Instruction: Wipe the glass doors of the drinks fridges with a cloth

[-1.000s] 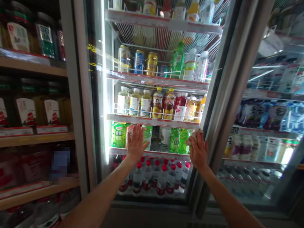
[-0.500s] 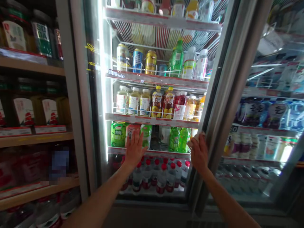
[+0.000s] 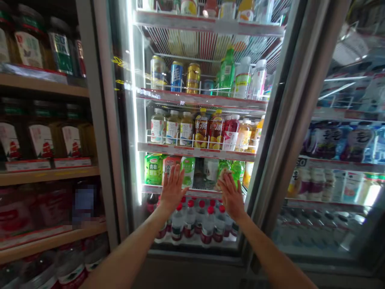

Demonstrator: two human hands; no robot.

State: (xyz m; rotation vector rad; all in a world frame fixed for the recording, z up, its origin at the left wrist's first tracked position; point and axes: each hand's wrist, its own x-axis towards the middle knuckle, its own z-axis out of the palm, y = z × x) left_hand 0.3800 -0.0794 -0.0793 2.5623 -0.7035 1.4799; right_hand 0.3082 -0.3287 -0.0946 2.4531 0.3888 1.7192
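A glass fridge door (image 3: 198,176) stands in front of me, with lit shelves of drinks behind it. My left hand (image 3: 173,186) lies flat against the glass, fingers spread, in front of a red pouch (image 3: 171,162) and a green-labelled drink (image 3: 188,168). Farther right, my right hand (image 3: 232,194) presses a pale crumpled cloth (image 3: 224,177) on the glass, partly hiding the green bottles (image 3: 238,170) behind. Part of the cloth is covered by the fingers.
The door's metal frame (image 3: 296,100) runs down on the right, beside another glass-fronted fridge (image 3: 333,180). At left, wooden shelves (image 3: 45,176) carry dark bottles. Red-capped bottles (image 3: 207,226) fill the lowest fridge shelf.
My right hand has moved left with the cloth, from beside the door frame to in front of the green bottles. My left hand stays on the glass; the view has shifted slightly.
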